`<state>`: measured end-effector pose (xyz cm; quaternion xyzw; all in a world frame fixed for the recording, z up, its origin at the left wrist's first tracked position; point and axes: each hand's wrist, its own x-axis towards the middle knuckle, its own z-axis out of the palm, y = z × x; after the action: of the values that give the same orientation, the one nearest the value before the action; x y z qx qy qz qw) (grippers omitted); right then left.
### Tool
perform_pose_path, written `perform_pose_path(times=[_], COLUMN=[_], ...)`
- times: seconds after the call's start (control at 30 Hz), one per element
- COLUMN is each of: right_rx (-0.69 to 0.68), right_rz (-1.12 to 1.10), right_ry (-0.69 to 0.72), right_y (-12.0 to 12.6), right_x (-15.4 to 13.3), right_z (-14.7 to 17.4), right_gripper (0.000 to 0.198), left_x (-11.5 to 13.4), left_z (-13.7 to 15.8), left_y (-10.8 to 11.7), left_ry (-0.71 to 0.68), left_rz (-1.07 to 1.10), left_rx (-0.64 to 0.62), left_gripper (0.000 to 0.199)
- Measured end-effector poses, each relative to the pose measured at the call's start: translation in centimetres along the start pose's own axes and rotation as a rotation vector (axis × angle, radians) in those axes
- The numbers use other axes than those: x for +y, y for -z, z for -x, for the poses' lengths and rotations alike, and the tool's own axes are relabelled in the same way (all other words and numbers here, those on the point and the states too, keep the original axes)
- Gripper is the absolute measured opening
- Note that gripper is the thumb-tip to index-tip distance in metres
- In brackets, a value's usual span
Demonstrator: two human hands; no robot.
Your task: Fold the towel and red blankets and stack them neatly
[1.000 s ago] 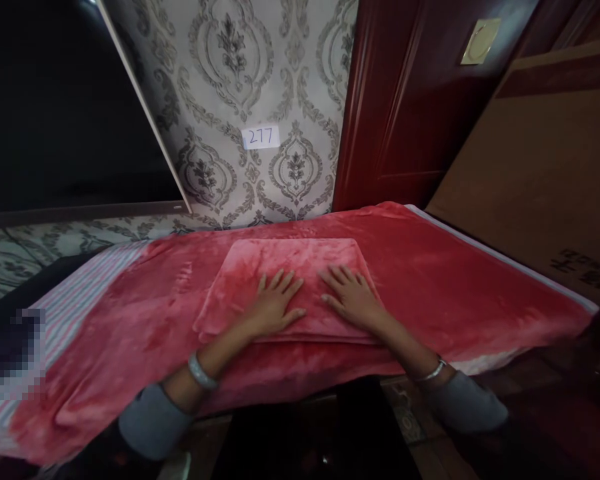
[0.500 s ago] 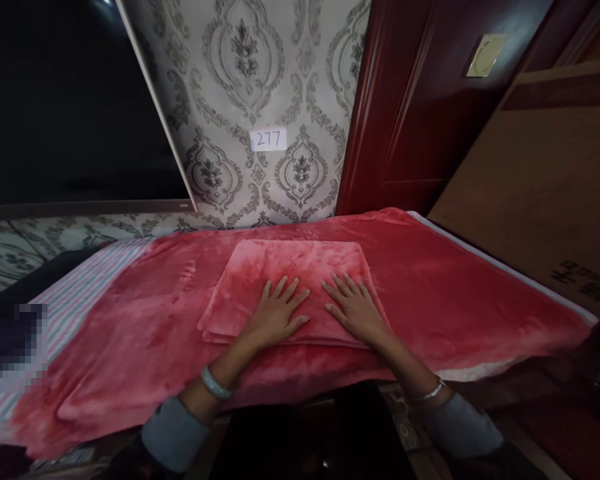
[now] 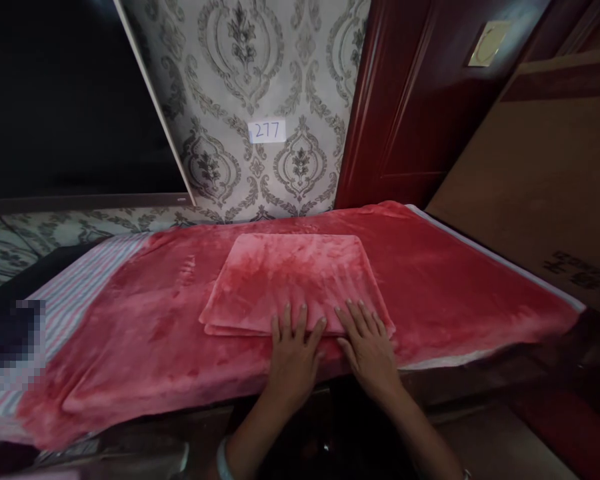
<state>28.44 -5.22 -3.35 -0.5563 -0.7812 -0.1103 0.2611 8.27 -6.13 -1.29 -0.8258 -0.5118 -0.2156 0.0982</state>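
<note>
A folded red plush blanket lies flat, its layered front edge facing me. My left hand rests with fingers outstretched on its front edge, near the middle. Close to the front right corner, my right hand also lies palm down, fingers extended and slightly spread. Neither hand grips anything; the fingertips touch the plush top. Beneath the folded piece spreads a larger red plush cover, which hangs over the front of the surface.
A striped cloth shows at the left. Behind stand a dark television screen and a patterned wall with a paper label reading 277. On the right are a dark red door panel and a large cardboard box.
Both hands have slid back toward me, from the middle of the folded blanket to its front edge. Faint stroke marks now show in the pile. The view has shifted slightly.
</note>
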Motion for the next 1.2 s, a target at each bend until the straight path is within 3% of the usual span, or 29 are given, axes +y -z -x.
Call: perform_pose_path(times=[0.1, 0.23, 0.37, 0.47, 0.57, 0.77, 0.93, 1.07, 1.13, 1.2], right_rx=[-0.006, 0.044, -0.049, -0.095, -0.025, 0.078, 0.143, 0.243, 0.210, 0.075], right_rz=[-0.126, -0.140, -0.008, -0.040, -0.095, -0.166, -0.145, -0.145, -0.193, -0.216], right_ry=[0.006, -0.063, -0.173, -0.194, -0.180, -0.170, -0.179, -0.154, -0.059, 0.049], right_y=[1.4, 3.0, 1.7, -0.6, -2.0, -2.4, -2.1, -0.3, 0.8, 1.5], right_x=[0.8, 2.9, 4.4, 5.1, 5.7, 6.1, 6.2, 4.4, 1.8, -1.7], right_z=[-0.1, -3.8, -6.0, -4.8, -3.0, -2.2, -1.0, -2.1, -4.5, -7.8], right_gripper=[0.046, 0.047, 0.052, 0.053, 0.054, 0.053, 0.051, 0.050, 0.051, 0.052], left_x=[-0.2, 0.3, 2.2, 3.3, 3.6, 4.0, 4.8, 2.2, -0.9, -4.5], left_z=[-1.0, -4.8, -6.7, -5.7, -4.4, -2.8, 0.2, 0.3, -1.3, -3.8], left_y=[1.3, 2.8, 0.8, -1.8, -2.9, -2.9, -2.0, 1.3, 3.6, 5.8], left_ry=[-0.013, -0.047, -0.068, -0.081, -0.107, -0.170, -0.264, -0.298, -0.212, -0.043], left_rz=[0.047, 0.075, 0.078, 0.046, 0.027, 0.057, 0.170, 0.285, 0.251, 0.157], left_rx=[-0.003, -0.015, -0.074, -0.039, 0.016, -0.047, -0.039, 0.019, 0.089, 0.104], left_gripper=[0.053, 0.054, 0.062, 0.067, 0.072, 0.072, 0.072, 0.050, 0.048, 0.050])
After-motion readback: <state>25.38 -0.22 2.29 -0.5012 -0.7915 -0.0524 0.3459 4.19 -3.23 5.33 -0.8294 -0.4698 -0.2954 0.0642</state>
